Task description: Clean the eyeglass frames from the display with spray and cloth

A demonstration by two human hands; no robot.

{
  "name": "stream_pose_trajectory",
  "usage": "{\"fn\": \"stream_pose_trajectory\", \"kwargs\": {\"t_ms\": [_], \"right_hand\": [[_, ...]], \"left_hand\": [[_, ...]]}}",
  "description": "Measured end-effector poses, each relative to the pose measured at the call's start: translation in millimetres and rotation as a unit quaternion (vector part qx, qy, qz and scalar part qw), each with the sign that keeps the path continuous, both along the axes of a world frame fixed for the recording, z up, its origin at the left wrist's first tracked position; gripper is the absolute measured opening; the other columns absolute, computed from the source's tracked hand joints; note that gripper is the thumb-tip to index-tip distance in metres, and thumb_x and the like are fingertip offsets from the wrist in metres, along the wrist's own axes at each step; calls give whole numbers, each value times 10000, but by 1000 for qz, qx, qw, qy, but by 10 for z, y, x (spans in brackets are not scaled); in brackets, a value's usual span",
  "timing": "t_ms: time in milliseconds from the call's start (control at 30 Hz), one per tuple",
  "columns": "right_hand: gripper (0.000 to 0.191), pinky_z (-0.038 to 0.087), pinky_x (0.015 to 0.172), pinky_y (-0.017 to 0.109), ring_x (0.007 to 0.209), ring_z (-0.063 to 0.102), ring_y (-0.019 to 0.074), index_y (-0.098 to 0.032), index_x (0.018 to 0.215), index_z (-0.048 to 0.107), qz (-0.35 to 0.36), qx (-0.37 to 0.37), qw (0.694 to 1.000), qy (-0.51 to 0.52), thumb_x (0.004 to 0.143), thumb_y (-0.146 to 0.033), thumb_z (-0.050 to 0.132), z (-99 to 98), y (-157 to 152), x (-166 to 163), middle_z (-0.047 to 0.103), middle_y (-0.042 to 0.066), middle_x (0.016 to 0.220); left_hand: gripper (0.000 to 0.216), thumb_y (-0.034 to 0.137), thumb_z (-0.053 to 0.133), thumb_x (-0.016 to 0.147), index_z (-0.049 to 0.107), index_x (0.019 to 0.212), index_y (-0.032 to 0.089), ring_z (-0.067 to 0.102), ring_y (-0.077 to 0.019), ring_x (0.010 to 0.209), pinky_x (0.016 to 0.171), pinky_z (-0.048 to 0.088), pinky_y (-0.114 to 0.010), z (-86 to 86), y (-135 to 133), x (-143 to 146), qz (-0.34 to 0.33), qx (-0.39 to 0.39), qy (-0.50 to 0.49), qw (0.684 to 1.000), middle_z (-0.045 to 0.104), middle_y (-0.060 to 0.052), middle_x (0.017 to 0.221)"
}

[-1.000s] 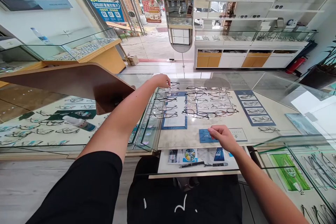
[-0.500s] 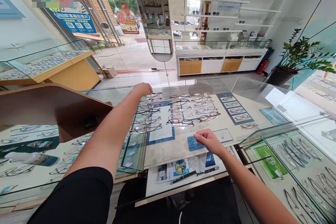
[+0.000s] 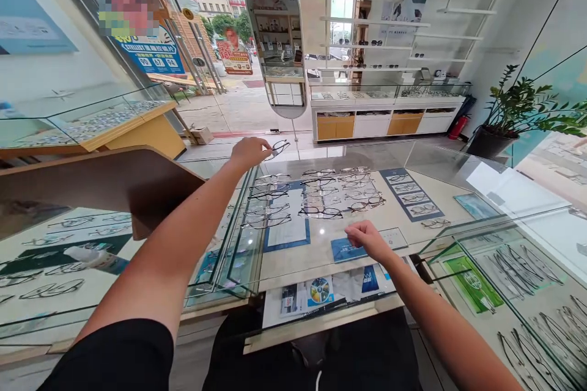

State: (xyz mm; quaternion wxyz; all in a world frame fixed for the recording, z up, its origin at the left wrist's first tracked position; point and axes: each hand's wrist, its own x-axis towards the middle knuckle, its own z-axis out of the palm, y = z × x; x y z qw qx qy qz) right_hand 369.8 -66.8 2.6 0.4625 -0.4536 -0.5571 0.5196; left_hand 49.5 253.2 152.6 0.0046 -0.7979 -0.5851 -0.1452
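Note:
My left hand reaches to the far side of the glass counter, its fingers pinching a pair of eyeglasses by one side. The glasses are in the air, above the far end of a column of spectacle frames. Another group of glasses lies in rows on the glass to the right of that column. My right hand rests near the front of the counter, fingers curled in a loose fist with nothing visible in it. Beneath it is a blue card, partly covered.
On the left, a brown wooden panel rises beside my arm, with a spray bottle near it. An oval mirror stands beyond the counter. An open drawer with papers is in front of me. Glasses fill the right display case.
My left hand has lifted a pair of glasses up from the far end of the left column. My right hand stays by the blue card. The view has shifted slightly.

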Motion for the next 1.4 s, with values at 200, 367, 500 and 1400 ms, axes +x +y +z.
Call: {"fn": "stream_pose_trajectory", "kwargs": {"t_ms": [200, 367, 500, 1400], "right_hand": [[587, 190, 560, 311, 502, 175, 111, -202, 644, 669, 12, 1, 1000, 19, 910, -717, 579, -31, 30, 48, 202, -102, 472], [680, 160, 560, 316, 483, 172, 111, -188, 644, 722, 27, -5, 1000, -6, 925, -780, 544, 7, 9, 54, 237, -85, 449], [791, 142, 548, 332, 478, 186, 119, -216, 538, 630, -2, -16, 999, -30, 996, -830, 435, 101, -27, -135, 254, -55, 450], [514, 199, 596, 305, 592, 290, 117, -207, 882, 686, 25, 61, 998, -10, 882, -712, 776, 153, -87, -1164, 380, -73, 621]], "left_hand": [[364, 516, 715, 850, 837, 976, 197, 439, -145, 586, 613, 315, -317, 23, -849, -47, -80, 5, -270, 960, 470, 22, 583], [362, 535, 808, 774, 798, 892, 193, 339, -107, 580, 594, 282, -292, -130, -1672, -46, -101, -53, -463, 879, 408, 56, 590], [351, 531, 859, 758, 807, 874, 204, 448, -114, 651, 629, 385, -277, -329, -2307, -38, -98, -99, -579, 804, 604, 8, 724], [399, 572, 903, 806, 803, 1000, 238, 782, -242, 1075, 1044, 592, -393, -1439, -3257, 215, -52, -139, -712, 687, 842, -88, 1094]]}}
